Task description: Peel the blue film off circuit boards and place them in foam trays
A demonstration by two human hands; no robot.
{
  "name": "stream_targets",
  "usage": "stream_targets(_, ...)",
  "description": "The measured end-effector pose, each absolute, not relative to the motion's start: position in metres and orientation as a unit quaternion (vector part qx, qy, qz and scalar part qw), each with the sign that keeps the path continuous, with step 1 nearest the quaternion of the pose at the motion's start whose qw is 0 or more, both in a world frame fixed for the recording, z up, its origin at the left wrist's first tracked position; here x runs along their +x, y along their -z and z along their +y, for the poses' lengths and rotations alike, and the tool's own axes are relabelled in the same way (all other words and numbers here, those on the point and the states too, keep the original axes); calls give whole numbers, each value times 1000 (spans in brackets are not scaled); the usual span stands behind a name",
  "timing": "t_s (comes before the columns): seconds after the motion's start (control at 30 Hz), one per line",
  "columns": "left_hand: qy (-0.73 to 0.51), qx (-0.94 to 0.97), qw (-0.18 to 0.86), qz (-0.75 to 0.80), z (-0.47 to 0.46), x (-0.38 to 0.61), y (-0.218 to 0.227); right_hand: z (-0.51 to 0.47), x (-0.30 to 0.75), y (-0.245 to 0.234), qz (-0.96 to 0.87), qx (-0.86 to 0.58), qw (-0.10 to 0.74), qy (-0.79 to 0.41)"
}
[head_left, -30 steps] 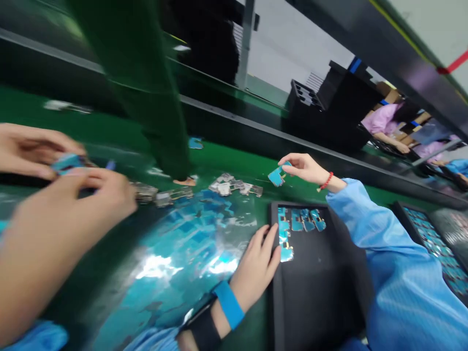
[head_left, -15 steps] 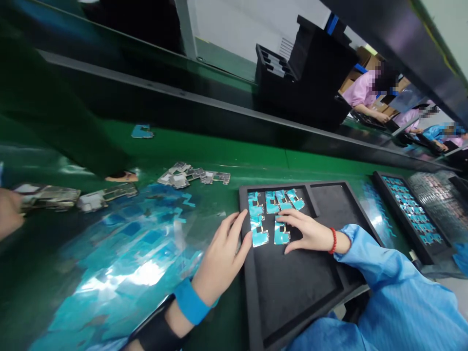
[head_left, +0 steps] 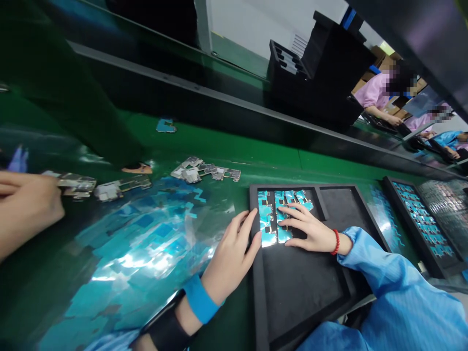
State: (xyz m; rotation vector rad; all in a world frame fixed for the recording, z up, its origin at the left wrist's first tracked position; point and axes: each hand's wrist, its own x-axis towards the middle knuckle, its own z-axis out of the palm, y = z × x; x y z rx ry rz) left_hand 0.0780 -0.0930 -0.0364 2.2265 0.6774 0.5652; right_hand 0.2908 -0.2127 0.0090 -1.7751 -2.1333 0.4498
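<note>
My left hand [head_left: 234, 256], with a blue band at the wrist, rests at the left rim of a black foam tray [head_left: 303, 287]. Its fingers are stretched and the thumb stands apart, holding nothing. Inside the tray's upper left, my right hand [head_left: 310, 226], wearing a red bead bracelet, lies with spread fingers over teal-filmed circuit boards. Its fingertips touch a circuit board [head_left: 283, 235], which they partly cover. To the left of that one, another column of boards [head_left: 268, 239] runs along the tray wall. More boards at the top are partly behind my fingers.
Teal film pieces [head_left: 139, 253] are heaped left of the tray. Bare metallic boards [head_left: 192, 170] lie behind them, and one teal board [head_left: 166, 126] sits farther back. Another person's hand [head_left: 29, 209] is at the far left. A second filled tray [head_left: 448, 265] stands right.
My right hand has shifted over the boards, its fingers now spread, and the board under it sits closer to the left column. The other person's hand has come farther into view.
</note>
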Motion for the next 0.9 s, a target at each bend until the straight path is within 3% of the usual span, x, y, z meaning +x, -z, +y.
stream_targets(0.13, -220, 866, 365, 263, -93, 78, 37, -210, 309, -22, -754, -612, 145, -189)
stream_targets(0.37, -230, 862, 371, 259, -93, 78, 37, -217, 367, -28, -736, -666, 76, -100)
stream_targets(0.7, -218, 861, 373, 268, -92, 76, 39, -198, 349, -8, -766, -640, 61, -21)
stream_targets(0.9, -207, 859, 381, 273, -92, 77, 37, -201, 340, 0, -756, -646, 99, 46)
